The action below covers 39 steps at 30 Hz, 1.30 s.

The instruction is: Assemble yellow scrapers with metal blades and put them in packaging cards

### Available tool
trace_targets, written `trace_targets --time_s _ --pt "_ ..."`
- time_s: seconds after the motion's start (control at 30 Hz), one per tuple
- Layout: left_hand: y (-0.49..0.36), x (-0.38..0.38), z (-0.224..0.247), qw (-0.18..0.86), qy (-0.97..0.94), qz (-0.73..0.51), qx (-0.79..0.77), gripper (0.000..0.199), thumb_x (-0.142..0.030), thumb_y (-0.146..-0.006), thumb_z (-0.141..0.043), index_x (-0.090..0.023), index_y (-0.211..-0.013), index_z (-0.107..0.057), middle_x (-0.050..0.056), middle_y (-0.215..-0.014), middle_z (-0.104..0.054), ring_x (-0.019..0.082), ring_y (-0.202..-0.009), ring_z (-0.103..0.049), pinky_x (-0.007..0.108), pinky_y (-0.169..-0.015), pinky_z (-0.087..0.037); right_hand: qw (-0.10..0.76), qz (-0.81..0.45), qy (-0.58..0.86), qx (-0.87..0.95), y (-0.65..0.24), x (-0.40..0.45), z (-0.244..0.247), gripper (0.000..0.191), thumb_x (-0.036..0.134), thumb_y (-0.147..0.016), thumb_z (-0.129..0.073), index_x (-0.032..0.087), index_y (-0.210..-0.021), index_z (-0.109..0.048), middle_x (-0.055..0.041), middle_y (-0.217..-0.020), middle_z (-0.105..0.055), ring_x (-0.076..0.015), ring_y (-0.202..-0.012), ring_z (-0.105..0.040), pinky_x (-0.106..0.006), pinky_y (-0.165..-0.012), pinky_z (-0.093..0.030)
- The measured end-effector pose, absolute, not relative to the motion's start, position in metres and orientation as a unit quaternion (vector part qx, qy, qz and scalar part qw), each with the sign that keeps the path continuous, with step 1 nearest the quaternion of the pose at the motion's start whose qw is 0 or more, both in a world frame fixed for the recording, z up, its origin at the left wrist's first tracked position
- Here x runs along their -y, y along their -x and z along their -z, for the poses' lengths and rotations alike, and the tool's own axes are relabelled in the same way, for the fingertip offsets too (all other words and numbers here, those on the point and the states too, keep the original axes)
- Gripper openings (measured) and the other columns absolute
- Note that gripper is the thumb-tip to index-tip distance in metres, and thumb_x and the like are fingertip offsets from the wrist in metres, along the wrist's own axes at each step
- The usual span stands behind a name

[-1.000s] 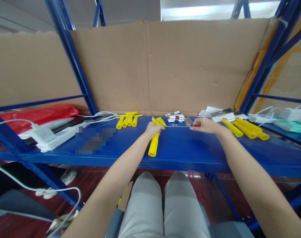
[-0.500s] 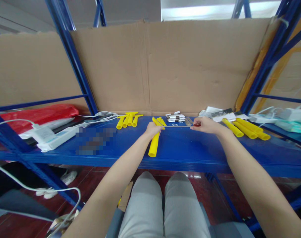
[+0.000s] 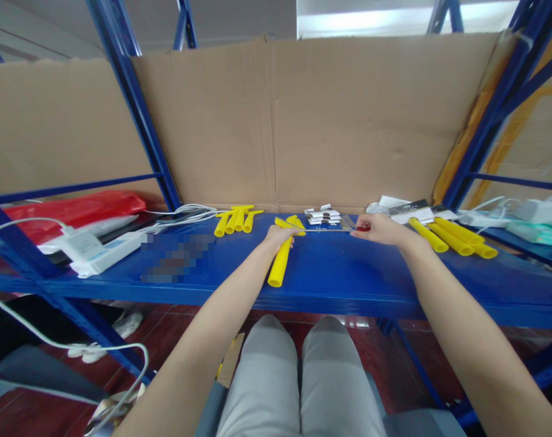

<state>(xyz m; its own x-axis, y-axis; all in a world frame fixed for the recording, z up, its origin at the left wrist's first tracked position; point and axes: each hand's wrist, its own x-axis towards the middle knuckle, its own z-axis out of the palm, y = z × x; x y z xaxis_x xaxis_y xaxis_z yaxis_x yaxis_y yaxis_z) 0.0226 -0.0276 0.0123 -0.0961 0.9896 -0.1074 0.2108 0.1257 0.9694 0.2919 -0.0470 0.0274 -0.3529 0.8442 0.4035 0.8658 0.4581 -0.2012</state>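
Observation:
My left hand (image 3: 277,237) is closed round a yellow tube-shaped piece (image 3: 279,267) with a crosspiece at its far end. In my right hand (image 3: 375,229) is the red handle of a screwdriver (image 3: 321,230); its long thin shaft reaches left to the top of the yellow piece. Whether the tip touches a screw is too small to tell. Behind the shaft stand small white packets (image 3: 323,215). Several yellow pieces (image 3: 237,220) with crosspieces lie to the left, and several yellow tubes (image 3: 453,237) to the right.
The blue shelf (image 3: 349,267) is bordered by blue uprights, with a cardboard sheet (image 3: 349,121) behind. A white power strip (image 3: 107,252), cables and a red bag (image 3: 76,209) lie at left. White packages (image 3: 410,211) are at the right back.
The yellow piece in my left hand has tilted a little, its near end shifting slightly left. The screwdriver's shaft slants slightly more. My right hand has barely moved.

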Motion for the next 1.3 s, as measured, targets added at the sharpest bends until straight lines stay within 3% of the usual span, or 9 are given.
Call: trace_targets --time_s 0.3,0.93,1.3 --pt "-0.0213 0.0249 -0.0101 0.448 -0.488 -0.43 -0.613 0.011 -0.012 -0.073 -0.072 -0.008 -0.07 -0.062 -0.003 -0.041 -0.05 0.009 -0.038 -0.047 0.021 -0.041 -0.04 0.239 0.024 0.524 0.817 -0.2938 0.0465 -0.0263 0.028 0.047 -0.076 -0.059 0.022 -0.065 -0.053 -0.0023 -0.061 -0.061 -0.0168 -0.059 -0.055 -0.028 -0.056 -0.038" --pt "-0.0218 0.0291 -0.0118 0.436 -0.498 -0.43 -0.614 0.004 -0.011 -0.077 -0.065 -0.008 -0.076 -0.064 -0.003 -0.041 -0.05 0.01 -0.039 -0.049 0.022 -0.045 -0.043 0.236 0.022 0.512 0.826 -0.2901 0.0486 -0.0277 0.031 0.05 -0.075 -0.059 0.022 -0.064 -0.05 -0.001 -0.058 -0.058 -0.0156 -0.058 -0.052 -0.027 -0.056 -0.037" --pt "-0.0224 0.03 -0.0119 0.424 -0.508 -0.433 -0.612 0.005 -0.01 -0.08 -0.062 -0.007 -0.08 -0.065 -0.003 -0.041 -0.05 0.012 -0.039 -0.049 0.023 -0.046 -0.044 0.212 0.107 0.511 0.826 -0.285 0.055 -0.0326 0.017 0.037 -0.077 -0.059 0.023 -0.068 -0.056 -0.0027 -0.061 -0.063 -0.0181 -0.06 -0.057 -0.027 -0.055 -0.035"
